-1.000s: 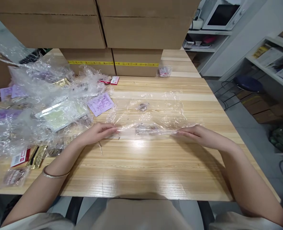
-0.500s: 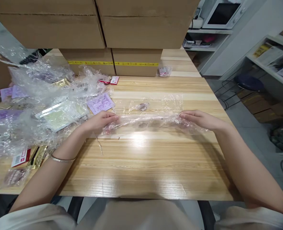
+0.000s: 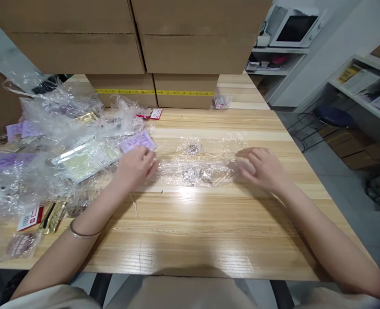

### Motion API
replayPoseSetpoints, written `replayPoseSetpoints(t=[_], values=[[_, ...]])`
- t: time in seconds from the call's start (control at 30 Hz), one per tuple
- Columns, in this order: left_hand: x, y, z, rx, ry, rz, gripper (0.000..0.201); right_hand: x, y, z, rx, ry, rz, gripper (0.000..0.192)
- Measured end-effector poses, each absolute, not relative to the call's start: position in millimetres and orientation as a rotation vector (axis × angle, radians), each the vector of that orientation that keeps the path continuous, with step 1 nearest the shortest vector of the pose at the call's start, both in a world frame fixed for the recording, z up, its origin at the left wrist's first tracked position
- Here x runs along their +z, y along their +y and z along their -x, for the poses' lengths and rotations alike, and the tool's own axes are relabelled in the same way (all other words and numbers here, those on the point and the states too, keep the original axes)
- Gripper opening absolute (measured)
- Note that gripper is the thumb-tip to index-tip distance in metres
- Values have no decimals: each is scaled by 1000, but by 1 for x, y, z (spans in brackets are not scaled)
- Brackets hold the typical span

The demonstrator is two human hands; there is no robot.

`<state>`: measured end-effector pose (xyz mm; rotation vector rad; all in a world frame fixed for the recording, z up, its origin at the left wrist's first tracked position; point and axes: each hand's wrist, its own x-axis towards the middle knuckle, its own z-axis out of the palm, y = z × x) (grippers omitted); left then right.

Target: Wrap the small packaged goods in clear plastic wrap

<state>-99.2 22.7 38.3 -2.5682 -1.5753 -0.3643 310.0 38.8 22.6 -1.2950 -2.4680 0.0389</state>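
Note:
A strip of clear plastic wrap point(image 3: 173, 171) lies spread across the wooden table point(image 3: 190, 231), with small round pieces showing in it or under it. At its left end is my left hand point(image 3: 137, 167), its fingers loosely bent and somewhat blurred. My right hand point(image 3: 260, 169) hovers by the other end, thumb and fingers apart. Neither hand visibly grips the film. Just behind my left hand lies a purple printed packet point(image 3: 137, 140).
A heap of crumpled plastic point(image 3: 64, 107) with packets in it covers the left side. Stacked cardboard boxes point(image 3: 190, 56) rise at the back. Near them sits a small wrapped packet point(image 3: 220, 102). To the right are a blue stool point(image 3: 333, 116) and a microwave point(image 3: 296, 29).
Both hands have let go of the plastic wrap they were holding stretched by its ends. The film's near part now lies flatter on the table, and the fingers have loosened.

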Motion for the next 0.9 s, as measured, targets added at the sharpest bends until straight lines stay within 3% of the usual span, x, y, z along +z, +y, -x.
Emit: replayPoseSetpoints(t=[0.13,0.27,0.37,0.53,0.63,0.73,0.83,0.9], values=[[27,9,90,-258,-1084,3103,47,13,14,-300,410,-2702,977,64],[8,16,106,-249,-1314,3181,48,-14,19,-308,397,-2534,1068,47],[8,22,122,-465,-1578,3251,41,-22,25,-320,496,-2362,1172,37],[16,25,126,-876,-2110,3090,47,-12,24,-325,545,-2054,1501,33],[10,25,116,-794,-2191,2956,45,-10,24,-319,465,-2042,1726,34],[3,21,106,-562,-2120,2799,38,-13,23,-313,181,-2110,1867,37],[2,15,99,-650,-1750,2618,35,-10,20,-310,-167,-2164,1634,39],[5,10,95,-778,-1415,2623,33,-3,15,-307,-182,-2284,1334,40]])
